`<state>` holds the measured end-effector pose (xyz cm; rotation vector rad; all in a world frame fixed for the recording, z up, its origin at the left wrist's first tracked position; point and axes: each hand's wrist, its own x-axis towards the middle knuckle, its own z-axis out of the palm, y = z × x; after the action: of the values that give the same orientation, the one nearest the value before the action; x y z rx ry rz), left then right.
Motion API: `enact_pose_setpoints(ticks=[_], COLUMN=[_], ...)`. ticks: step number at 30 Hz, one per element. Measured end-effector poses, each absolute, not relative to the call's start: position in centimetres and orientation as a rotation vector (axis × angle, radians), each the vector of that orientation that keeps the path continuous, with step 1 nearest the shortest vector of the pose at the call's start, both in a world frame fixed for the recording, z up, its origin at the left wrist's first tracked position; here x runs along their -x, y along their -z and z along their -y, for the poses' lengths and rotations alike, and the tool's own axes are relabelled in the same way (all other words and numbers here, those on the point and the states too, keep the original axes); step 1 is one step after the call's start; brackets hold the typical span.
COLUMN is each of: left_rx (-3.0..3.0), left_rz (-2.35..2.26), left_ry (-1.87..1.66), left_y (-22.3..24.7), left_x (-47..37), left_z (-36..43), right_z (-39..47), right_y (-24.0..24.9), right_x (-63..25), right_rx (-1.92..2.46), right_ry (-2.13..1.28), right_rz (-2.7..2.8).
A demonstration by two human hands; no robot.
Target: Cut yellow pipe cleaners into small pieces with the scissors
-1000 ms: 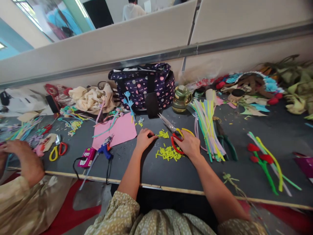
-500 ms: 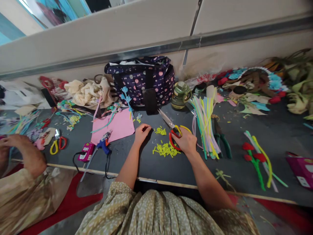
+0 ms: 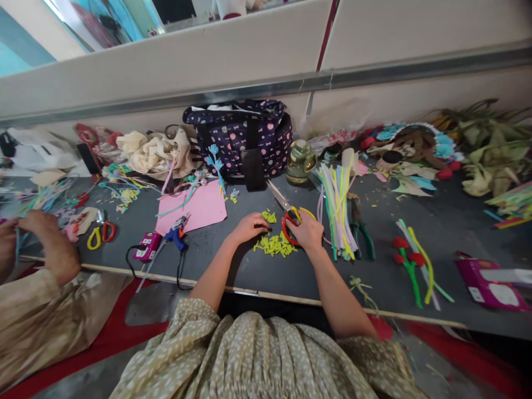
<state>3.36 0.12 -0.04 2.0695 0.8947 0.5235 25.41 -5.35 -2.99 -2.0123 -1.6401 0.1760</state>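
My right hand [image 3: 310, 230] is wrapped around the red and yellow handles of a pair of scissors [image 3: 279, 195], whose silver blades point away and to the left over the black table. My left hand [image 3: 249, 228] is closed, with thumb and fingertips drawn together at the edge of the yellow-green cut pieces. What lies between those fingertips, if anything, is too small to make out. A small heap of cut pieces [image 3: 269, 216] lies just beyond my left fingertips. Nearer to me is a larger heap of short yellow-green pieces [image 3: 275, 244], between my two hands.
Right of my hands lie a bundle of pastel pipe cleaners [image 3: 338, 205] and green-handled pliers [image 3: 366, 239]. A green jar [image 3: 300, 160] and a dark patterned bag [image 3: 266, 136] stand behind. On the left are a blue glue gun [image 3: 177, 238], pink sheet [image 3: 199, 213] and a co-worker's arm [image 3: 54, 249].
My left hand has moved right, toward the cut pieces. My right hand still holds the scissors. The head view has shifted a little to the right.
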Motion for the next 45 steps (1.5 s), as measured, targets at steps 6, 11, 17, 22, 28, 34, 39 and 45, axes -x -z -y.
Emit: enact_pose_setpoints(ticks=[6,11,17,22,28,34,39,45], left_rx=[-2.243,-2.441,-2.161,-1.252,-0.557,-0.399,-0.336,-0.283], left_rz=[-0.782,-0.814,-0.935,-1.106,-0.834,-0.756,-0.744,-0.673], left_ry=[-0.504,-0.328,-0.602,-1.117,-1.36,-1.383,-1.386,-1.364], left_y=[0.6,1.2,1.9,3.3,3.7,3.5,3.4,3.7], left_x=[-3.4,-3.3,-3.5,-2.7,-2.1,-2.0,-2.1,-2.4], left_z=[-0.2,0.0,0.7,0.3,-1.1,-1.4,-1.5,-1.5], right_z=[5.4,5.2,5.1,5.2,5.5,6.0,6.7,6.7], right_y=[2.7,3.4,4.2,4.4,4.8,4.5,3.5,3.8], right_x=[-25.3,-25.2,-25.3,-25.3,-24.9,-24.1,-23.3,-23.3], right_rx=[2.005,2.015,1.958,1.882,1.776,1.676,1.618,1.564], right_ry=[-0.197,-0.157,-0.142,-0.126,-0.101,-0.111,-0.109,-0.013], right_rz=[1.675,1.669,1.652,1.666,1.766,1.869,1.964,2.053])
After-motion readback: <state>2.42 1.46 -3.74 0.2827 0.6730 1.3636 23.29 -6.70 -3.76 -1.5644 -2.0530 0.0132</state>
